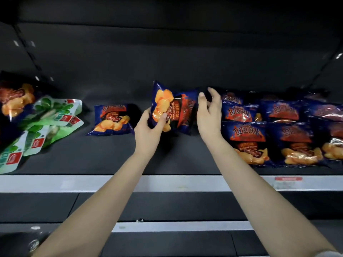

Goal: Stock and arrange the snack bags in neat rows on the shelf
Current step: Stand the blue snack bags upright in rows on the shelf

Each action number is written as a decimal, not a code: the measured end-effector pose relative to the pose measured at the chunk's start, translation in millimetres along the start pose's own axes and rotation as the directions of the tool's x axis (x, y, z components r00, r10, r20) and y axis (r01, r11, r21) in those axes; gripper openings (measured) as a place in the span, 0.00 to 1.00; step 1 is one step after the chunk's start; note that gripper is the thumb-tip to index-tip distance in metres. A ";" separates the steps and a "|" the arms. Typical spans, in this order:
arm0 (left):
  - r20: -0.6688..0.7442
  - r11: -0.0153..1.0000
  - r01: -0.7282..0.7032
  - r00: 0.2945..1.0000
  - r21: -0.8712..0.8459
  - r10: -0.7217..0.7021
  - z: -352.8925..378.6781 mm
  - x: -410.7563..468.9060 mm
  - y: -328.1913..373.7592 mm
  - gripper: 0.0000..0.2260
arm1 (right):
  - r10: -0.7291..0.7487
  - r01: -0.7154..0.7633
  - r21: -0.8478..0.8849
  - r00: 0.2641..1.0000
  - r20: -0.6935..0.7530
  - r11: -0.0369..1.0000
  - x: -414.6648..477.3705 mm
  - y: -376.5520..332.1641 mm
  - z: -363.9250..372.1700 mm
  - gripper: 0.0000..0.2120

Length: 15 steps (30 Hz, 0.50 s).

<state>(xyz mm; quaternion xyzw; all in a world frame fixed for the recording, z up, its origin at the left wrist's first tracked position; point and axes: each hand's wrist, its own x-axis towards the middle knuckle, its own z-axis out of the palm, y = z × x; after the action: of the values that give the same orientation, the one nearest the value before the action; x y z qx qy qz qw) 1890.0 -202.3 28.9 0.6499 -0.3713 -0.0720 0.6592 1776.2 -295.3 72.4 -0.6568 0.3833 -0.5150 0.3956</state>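
Now your left hand [148,127] grips a blue chip bag [172,106] above the shelf [111,156]. Your right hand [208,114], fingers loose and holding nothing, sits at its other end, with rows of bags [269,130] just right of it.

shelf [111,156] dark; price rail [55,183] pale grey (one red tag [288,179]); light dim

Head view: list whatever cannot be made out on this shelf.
Head view, all:
- Green bags: cut off by left edge; count unclear.
- Rear blue bags: dark, blurred; labels unreadable.
- Red tag: print too small, blurred.
- Held bag: right end hidden behind right hand.
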 end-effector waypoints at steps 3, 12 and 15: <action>-0.002 0.974 0.133 0.991 -0.183 -0.136 2.3 -1.1 1.1 0.04 | 0.031 -0.031 -0.004 0.999 0.034 1.000 0.3 2.5 -8.1 0.22; 0.101 0.915 0.295 0.955 -0.276 -0.278 -4.1 -6.9 -1.1 0.07 | 0.259 -0.345 0.110 0.847 0.464 0.932 -22.8 21.1 2.7 0.20; 0.036 0.931 0.282 0.959 -0.229 -0.282 -6.1 -4.6 -4.6 0.13 | 0.232 -0.289 0.073 0.875 0.426 0.955 -16.7 24.4 -0.2 0.18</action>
<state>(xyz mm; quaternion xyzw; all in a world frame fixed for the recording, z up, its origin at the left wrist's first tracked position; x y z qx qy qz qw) 1892.1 -195.4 23.6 0.6149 -0.2641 -0.2096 0.7129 1770.7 -289.7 43.9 -0.6648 0.3406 -0.3312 0.5765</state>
